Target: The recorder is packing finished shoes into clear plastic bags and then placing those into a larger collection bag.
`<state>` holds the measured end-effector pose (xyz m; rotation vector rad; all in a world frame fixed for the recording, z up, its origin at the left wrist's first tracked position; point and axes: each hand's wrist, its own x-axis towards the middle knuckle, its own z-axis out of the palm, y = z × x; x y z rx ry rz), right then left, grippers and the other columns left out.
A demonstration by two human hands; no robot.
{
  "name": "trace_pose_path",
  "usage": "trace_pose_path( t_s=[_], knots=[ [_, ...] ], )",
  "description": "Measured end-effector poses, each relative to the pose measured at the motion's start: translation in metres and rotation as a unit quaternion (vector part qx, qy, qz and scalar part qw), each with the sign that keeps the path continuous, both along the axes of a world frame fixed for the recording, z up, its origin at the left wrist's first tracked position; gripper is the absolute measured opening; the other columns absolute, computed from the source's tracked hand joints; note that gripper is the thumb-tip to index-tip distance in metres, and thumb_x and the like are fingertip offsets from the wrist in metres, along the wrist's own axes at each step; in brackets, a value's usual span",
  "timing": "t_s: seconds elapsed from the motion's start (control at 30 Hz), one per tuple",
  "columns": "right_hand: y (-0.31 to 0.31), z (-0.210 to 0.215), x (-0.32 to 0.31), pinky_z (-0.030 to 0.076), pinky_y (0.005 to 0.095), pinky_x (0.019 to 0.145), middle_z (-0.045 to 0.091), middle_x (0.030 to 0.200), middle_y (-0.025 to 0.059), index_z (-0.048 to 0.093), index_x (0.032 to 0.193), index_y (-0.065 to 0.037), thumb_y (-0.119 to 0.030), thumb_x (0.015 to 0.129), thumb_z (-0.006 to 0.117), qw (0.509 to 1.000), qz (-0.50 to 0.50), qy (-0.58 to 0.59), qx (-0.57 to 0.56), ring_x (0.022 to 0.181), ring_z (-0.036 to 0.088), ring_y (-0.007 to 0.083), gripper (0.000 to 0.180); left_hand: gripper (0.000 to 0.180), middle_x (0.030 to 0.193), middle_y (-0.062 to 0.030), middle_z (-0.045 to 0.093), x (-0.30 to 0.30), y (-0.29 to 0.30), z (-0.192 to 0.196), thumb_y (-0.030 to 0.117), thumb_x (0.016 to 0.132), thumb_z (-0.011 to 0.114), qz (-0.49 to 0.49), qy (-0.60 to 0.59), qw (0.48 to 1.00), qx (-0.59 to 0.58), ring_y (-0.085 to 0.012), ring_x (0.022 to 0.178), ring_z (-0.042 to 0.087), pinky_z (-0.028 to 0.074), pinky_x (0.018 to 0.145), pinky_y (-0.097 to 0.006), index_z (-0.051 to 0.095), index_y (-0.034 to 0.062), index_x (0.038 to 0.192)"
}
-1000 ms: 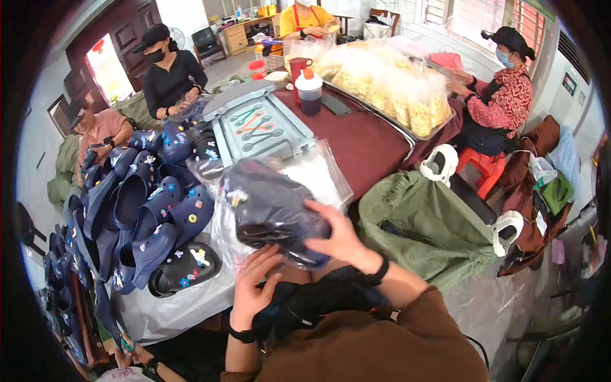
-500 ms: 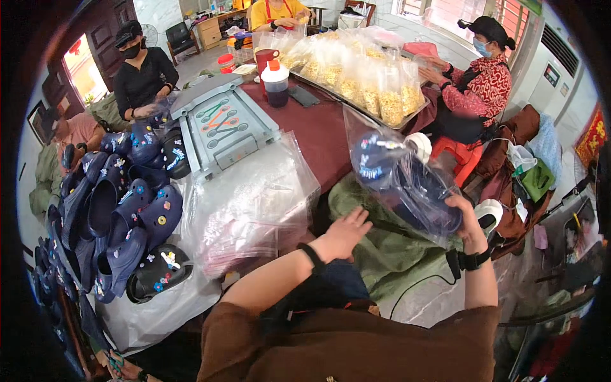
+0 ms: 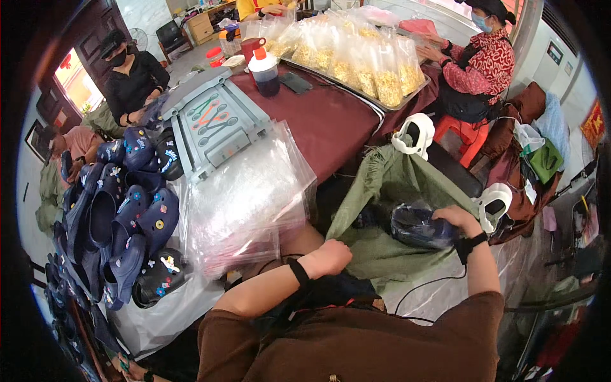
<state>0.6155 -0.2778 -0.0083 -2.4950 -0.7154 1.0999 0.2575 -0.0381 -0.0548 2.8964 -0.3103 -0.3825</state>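
My left hand [image 3: 328, 258] is closed on the near left edge of a green woven sack [image 3: 375, 181], pulling its mouth wide. Within the sack's opening, my right hand [image 3: 459, 224] grips a clear plastic bag of navy clogs [image 3: 417, 224] by its right end. Some dark shapes deeper in the sack are hard to make out. One white clog [image 3: 412, 137] sits at the sack's far edge, and a second white clog [image 3: 495, 205] lies beyond my right hand. A stack of clear plastic bags [image 3: 245, 191] lies on the table left of my left hand.
Navy clogs with charms [image 3: 121, 210] are heaped at the left. Beyond are a grey plastic panel with spoon shapes [image 3: 213, 121], a bottle of dark liquid [image 3: 264, 75] and bagged yellow food [image 3: 356, 67] on a metal tray. Several people work nearby. A black cable [image 3: 423, 286] runs beside my right arm.
My right hand has lowered the bagged clogs from above the sack into its opening. My left hand, open before, has closed on the sack's edge. The sack's mouth now stands spread.
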Motion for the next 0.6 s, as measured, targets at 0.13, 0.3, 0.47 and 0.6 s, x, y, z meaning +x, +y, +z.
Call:
trace_pose_path(
  t_s=[0.13, 0.3, 0.47, 0.6],
  knots=[
    [0.015, 0.021, -0.007, 0.053, 0.0375, 0.083, 0.076, 0.098, 0.0125, 0.077, 0.097, -0.003, -0.053, 0.067, 0.072, 0.987, -0.018, -0.053, -0.152, 0.093, 0.071, 0.0263, 0.059, 0.009, 0.081, -0.0156, 0.073, -0.007, 0.000, 0.000, 0.008, 0.070, 0.069, 0.005, -0.043, 0.999, -0.005, -0.0332, 0.082, 0.073, 0.057, 0.070, -0.043, 0.076, 0.0053, 0.075],
    [0.022, -0.044, -0.015, 0.049, 0.0401, 0.102, 0.065, 0.135, 0.0170, 0.073, 0.123, -0.012, -0.060, 0.070, 0.072, 0.926, 0.104, -0.113, -0.346, 0.124, 0.062, 0.0324, 0.072, 0.007, 0.080, -0.0150, 0.073, -0.009, 0.000, 0.003, 0.008, 0.071, 0.069, 0.008, -0.040, 0.999, -0.006, -0.0329, 0.082, 0.073, 0.057, 0.070, -0.043, 0.075, 0.0057, 0.073],
    [0.048, -0.144, 0.001, 0.045, 0.0414, 0.108, 0.055, 0.147, 0.0171, 0.057, 0.141, -0.008, -0.064, 0.078, 0.071, 0.981, 0.001, 0.018, -0.193, 0.131, 0.055, 0.0354, 0.086, 0.006, 0.081, -0.0147, 0.073, -0.005, -0.002, 0.006, 0.008, 0.072, 0.069, -0.005, -0.051, 0.999, -0.005, -0.0327, 0.083, 0.073, 0.057, 0.072, -0.043, 0.075, 0.0065, 0.073],
    [0.107, -0.159, -0.047, 0.038, 0.0473, 0.115, 0.035, 0.158, 0.0283, 0.031, 0.157, -0.002, -0.049, 0.080, 0.078, 0.941, -0.250, 0.169, 0.156, 0.142, 0.040, 0.0421, 0.102, 0.007, 0.081, -0.0146, 0.073, -0.016, 0.005, 0.000, 0.008, 0.072, 0.069, 0.032, -0.065, 0.997, -0.015, -0.0329, 0.085, 0.073, 0.057, 0.071, -0.044, 0.075, 0.0065, 0.073]
  ],
)
